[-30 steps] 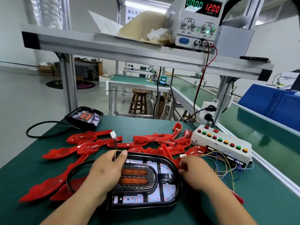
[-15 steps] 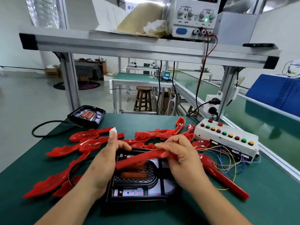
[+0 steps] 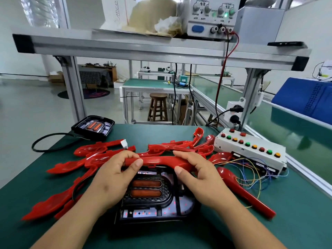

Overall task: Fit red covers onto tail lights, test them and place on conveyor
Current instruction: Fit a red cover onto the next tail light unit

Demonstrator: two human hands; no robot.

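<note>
A black tail light (image 3: 152, 200) with two orange lenses lies on the green table in front of me. Across its far edge I hold a long curved red cover (image 3: 159, 161). My left hand (image 3: 115, 178) pinches the cover's left end between thumb and fingers. My right hand (image 3: 195, 177) curls over its right bend, thumb underneath. The cover's right arm runs down past my right wrist to the table. Several more red covers (image 3: 100, 155) lie in a loose pile behind and to the left.
A second black tail light (image 3: 93, 125) with a black cable sits at the far left corner. A white button box (image 3: 251, 148) with coloured wires stands at right, beside the green conveyor (image 3: 296, 133). A power supply (image 3: 212, 17) rests on the overhead shelf.
My right hand picked a red cover from the pile and brought it over the tail light. My left hand left the light's edge and now pinches the cover's left end. The cover sits lower and straighter.
</note>
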